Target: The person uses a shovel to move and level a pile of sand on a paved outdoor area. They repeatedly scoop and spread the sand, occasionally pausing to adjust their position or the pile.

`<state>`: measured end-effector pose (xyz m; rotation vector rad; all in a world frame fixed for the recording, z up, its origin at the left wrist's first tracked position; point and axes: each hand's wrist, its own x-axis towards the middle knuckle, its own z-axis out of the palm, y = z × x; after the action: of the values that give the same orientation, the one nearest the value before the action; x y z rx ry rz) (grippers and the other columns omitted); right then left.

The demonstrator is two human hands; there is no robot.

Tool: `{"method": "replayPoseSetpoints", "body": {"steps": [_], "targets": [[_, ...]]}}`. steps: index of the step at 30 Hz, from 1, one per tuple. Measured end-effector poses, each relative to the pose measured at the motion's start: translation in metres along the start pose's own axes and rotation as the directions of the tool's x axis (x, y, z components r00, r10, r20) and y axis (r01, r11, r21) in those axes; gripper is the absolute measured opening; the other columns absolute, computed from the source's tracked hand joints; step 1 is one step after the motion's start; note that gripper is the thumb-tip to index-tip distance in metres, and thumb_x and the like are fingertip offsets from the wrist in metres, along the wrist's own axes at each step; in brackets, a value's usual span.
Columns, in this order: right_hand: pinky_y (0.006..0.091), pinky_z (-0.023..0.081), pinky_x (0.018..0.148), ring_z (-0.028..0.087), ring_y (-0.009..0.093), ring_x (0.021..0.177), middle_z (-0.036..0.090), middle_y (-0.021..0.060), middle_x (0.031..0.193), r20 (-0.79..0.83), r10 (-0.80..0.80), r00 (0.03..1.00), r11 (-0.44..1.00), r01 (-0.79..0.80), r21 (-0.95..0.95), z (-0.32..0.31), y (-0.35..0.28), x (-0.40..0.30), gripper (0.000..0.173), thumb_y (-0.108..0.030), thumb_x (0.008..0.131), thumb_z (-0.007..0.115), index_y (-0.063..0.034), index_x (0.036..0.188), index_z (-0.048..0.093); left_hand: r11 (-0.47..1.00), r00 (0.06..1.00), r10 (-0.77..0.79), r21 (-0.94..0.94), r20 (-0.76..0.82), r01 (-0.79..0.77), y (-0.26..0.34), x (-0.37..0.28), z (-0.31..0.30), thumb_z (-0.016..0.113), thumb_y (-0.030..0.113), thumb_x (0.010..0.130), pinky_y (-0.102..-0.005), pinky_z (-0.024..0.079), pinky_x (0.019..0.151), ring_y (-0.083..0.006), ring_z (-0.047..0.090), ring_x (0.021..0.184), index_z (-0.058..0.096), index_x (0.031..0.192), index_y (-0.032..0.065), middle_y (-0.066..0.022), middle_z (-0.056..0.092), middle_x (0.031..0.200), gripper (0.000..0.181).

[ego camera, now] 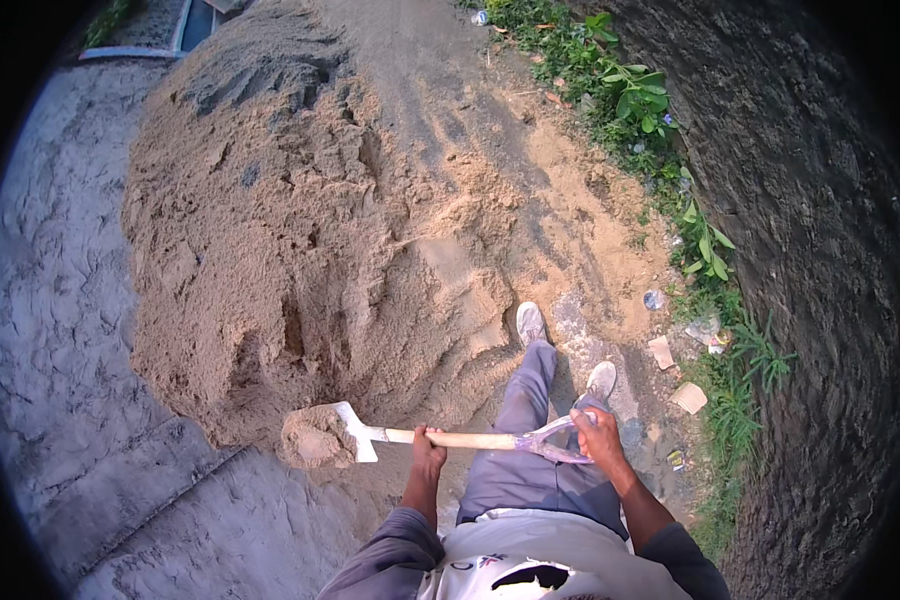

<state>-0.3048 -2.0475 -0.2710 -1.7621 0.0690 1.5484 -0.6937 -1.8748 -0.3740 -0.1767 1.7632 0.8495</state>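
A shovel [364, 433] with a metal blade, a pale wooden shaft and a purple-stained D-shaped handle lies across the view before my legs. My left hand [429, 448] grips the shaft a little behind the blade. The crossbar of the handle is held in my right hand [596, 436], in front of my thigh. Damp sand [317, 437] is heaped on the blade and hides most of it. The blade is at the lower edge of a big heap of brown sand [270, 225], which fills the left and middle of the view.
Rough concrete [60, 247] borders the heap on the left. On the right run a strip of green weeds [637, 112] with litter, a crumpled plastic wrapper [705, 330] and a cardboard scrap [688, 398], then a rough dark wall [817, 225]. Both shoes stand on sandy ground beside the heap.
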Motion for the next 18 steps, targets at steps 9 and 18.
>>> {"method": "replayPoseSetpoints", "body": {"steps": [9, 18], "targets": [[0.0426, 0.046, 0.072, 0.059, 0.026, 0.076, 0.058, 0.0074, 0.08, 0.634, -0.764, 0.117, 0.256, 0.958, 0.132, 0.141, -0.094, -0.099, 0.044, -0.046, 0.084, 0.073, -0.0033, 0.078, 0.061, 0.825, 0.857, 0.512, -0.314, 0.066, -0.469, 0.248, -0.099, -0.044, 0.056, 0.029, 0.092, -0.0293, 0.051, 0.051, -0.0151, 0.051, 0.056, 0.044, 0.077, 0.0128, -0.0008, 0.047, 0.064, 0.025], [0.0241, 0.035, 0.04, 0.044, 0.008, 0.043, 0.047, -0.0014, 0.056, -0.419, -0.162, 0.893, 0.95, 0.256, 0.178, -0.093, -0.014, -0.057, 0.028, -0.034, 0.099, 0.058, -0.0075, 0.09, 0.058, 0.972, 0.893, -0.14, -0.111, 0.428, 0.206, -0.045, -0.07, 0.189, 0.063, 0.015, 0.091, -0.0313, 0.05, 0.056, -0.015, 0.048, 0.056, 0.048, 0.071, 0.0112, 0.0003, 0.047, 0.062, 0.025]]}}
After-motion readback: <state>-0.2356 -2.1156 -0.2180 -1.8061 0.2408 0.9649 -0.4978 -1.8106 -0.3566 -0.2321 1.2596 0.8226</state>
